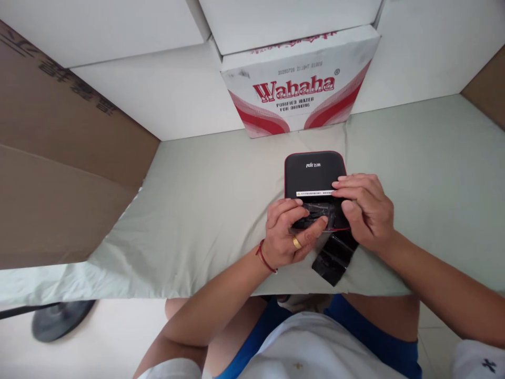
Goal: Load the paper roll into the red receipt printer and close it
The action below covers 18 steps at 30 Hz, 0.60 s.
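A flat black device (314,178) with rounded corners and a red edge lies on the cloth, with a white label strip across its middle. Its front part shows a glossy dark patch that looks like clear or black film. My left hand (287,234) rests on this patch, fingers spread, with fingertips touching it. On the right side, my right hand (369,210) lies over the device's edge, fingers stretched out on its top and thumb apart. A shiny black plastic piece (333,260) sticks out from the front edge onto the cloth. Its attachment is hidden by the device and my hands.
Behind the device stands a white and red water carton (300,87) against large white boxes (193,92). A brown cardboard box (71,158) fills the left side. The green cloth (205,210) covers the table to its front edge. A round black base (59,320) stands on the floor.
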### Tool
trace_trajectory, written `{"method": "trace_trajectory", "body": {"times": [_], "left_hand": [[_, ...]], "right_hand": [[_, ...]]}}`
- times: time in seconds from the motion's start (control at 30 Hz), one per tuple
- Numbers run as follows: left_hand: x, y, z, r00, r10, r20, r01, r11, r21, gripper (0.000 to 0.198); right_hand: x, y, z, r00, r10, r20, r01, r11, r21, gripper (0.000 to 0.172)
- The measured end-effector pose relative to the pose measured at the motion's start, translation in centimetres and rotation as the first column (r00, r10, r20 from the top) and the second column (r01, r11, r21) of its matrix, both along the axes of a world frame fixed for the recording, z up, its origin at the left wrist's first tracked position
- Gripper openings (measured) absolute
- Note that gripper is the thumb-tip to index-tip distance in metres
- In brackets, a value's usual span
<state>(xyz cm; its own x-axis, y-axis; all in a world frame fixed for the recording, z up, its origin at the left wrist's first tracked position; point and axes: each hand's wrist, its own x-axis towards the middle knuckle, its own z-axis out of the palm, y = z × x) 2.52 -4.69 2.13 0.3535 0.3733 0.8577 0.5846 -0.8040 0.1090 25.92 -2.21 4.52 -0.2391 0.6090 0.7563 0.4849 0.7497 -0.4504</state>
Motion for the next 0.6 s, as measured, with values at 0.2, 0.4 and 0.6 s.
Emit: {"method": "trace_trajectory", "body": {"times": [0.2, 0.4, 0.6], "left_hand": [[-1.2, 1.0, -0.8, 0.95, -0.021, 0.311, 0.086, 0.977, -0.195, 0.05], [-3.3, 4.6, -2.8, 0.802, 0.085, 0.591, 0.389, 0.677, -0.625, 0.086], [-2.9, 5.4, -2.8, 0.725, -0.006, 0.688, 0.607, 0.479, -0.635, 0.112]], "right_hand": [[0.1, -2.1, 0.6, 0.989, 0.088, 0.12, -0.106, 0.983, 0.151, 0.024], [0.0, -2.3, 1.1, 0.983, 0.138, 0.124, -0.157, 0.975, 0.155, 0.017], [-0.4, -2.2, 1.0, 0.986, 0.138, 0.093, -0.15, 0.979, 0.135, 0.016]]}}
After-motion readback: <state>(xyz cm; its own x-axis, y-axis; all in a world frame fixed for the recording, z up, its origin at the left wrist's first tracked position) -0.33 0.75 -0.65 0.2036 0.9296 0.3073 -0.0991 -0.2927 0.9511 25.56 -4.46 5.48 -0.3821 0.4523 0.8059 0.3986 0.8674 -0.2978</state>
